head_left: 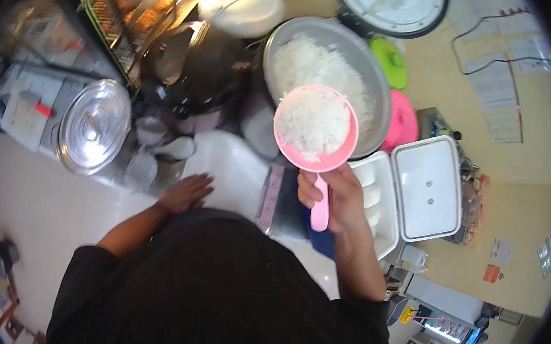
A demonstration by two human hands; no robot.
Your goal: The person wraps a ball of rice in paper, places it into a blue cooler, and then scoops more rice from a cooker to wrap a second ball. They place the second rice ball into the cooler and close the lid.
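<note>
My right hand [346, 195] is wrapped round the handle of a pink scoop [320, 213]. The scoop's bowl is heaped with white rice [314, 119], and in this view it overlaps the near side of a large round grey pot [379, 96]. More cooked rice [316, 63] fills much of that pot. Lower on the left, my left hand [186, 193] holds nothing, its fingers stretched out flat at the near edge of a white tray [226, 164].
A black lidded cooker [196, 65] stands left of the pot, near a lit glass food case [132, 6]. A steel lid [94, 128] lies on the far left. An open white box [385, 202] with its lid [426, 186], plus green [389, 62] and pink [400, 121] items, sit rightward.
</note>
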